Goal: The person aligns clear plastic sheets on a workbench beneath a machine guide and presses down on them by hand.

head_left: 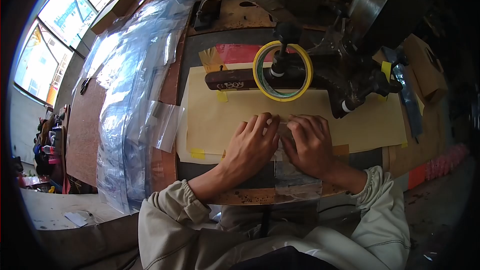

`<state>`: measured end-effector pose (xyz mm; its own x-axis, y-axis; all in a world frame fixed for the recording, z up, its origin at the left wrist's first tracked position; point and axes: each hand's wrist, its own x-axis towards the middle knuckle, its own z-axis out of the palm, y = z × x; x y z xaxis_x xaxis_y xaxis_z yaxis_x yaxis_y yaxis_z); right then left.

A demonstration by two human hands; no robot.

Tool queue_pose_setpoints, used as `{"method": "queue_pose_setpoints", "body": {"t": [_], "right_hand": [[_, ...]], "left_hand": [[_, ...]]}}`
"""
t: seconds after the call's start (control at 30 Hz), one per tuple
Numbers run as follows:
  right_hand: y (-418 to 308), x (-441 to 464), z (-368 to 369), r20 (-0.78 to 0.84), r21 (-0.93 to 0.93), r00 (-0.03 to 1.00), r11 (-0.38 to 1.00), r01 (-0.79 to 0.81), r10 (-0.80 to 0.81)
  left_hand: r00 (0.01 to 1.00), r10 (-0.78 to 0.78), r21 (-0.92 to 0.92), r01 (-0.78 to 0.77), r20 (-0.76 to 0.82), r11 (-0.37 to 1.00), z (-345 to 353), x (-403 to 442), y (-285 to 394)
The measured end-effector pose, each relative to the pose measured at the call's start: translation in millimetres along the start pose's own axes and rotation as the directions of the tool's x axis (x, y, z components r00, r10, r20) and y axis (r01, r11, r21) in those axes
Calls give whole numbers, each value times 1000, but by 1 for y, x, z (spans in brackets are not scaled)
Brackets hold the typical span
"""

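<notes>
Side by side over the lower edge of a tan board (225, 110) are my left hand (251, 144) and my right hand (309, 145). Both have bent fingers, with the fingertips close together. A clear plastic piece (298, 185) runs from between them down over the table's front edge. My right hand's fingers are curled at its upper part; my left hand's fingertips rest at its left side, and whether they pinch it cannot be made out. Just above the hands, a yellow tape roll (308, 82) hangs around a knob on a dark metal arm (235, 80).
Stacked clear plastic bags (135, 70) cover the left side of the table. A metal column (375, 0) rises at the upper right. A cardboard box (425, 70) and a long metal strip (411, 100) lie at the right. Yellow tape pieces (198, 153) mark the board.
</notes>
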<state>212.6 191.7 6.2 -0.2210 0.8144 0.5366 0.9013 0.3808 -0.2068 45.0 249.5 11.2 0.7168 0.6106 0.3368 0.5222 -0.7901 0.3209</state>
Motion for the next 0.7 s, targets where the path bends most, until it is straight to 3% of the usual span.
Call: {"method": "queue_pose_setpoints", "body": {"t": [0.2, 0.4, 0.5, 0.7], "right_hand": [[0, -4, -2, 65, -39, 997, 998, 44, -41], [-1, 1, 0, -9, 4, 1000, 1000, -2, 2], [0, 0, -1, -2, 23, 1000, 1000, 14, -14], [1, -2, 0, 23, 10, 999, 1000, 28, -28]], "left_hand": [[998, 49, 44, -47, -36, 998, 2, -2, -1], [1000, 24, 49, -24, -6, 999, -2, -1, 2], [994, 103, 176, -95, -37, 980, 2, -4, 2], [985, 160, 253, -140, -62, 957, 4, -9, 2]]}}
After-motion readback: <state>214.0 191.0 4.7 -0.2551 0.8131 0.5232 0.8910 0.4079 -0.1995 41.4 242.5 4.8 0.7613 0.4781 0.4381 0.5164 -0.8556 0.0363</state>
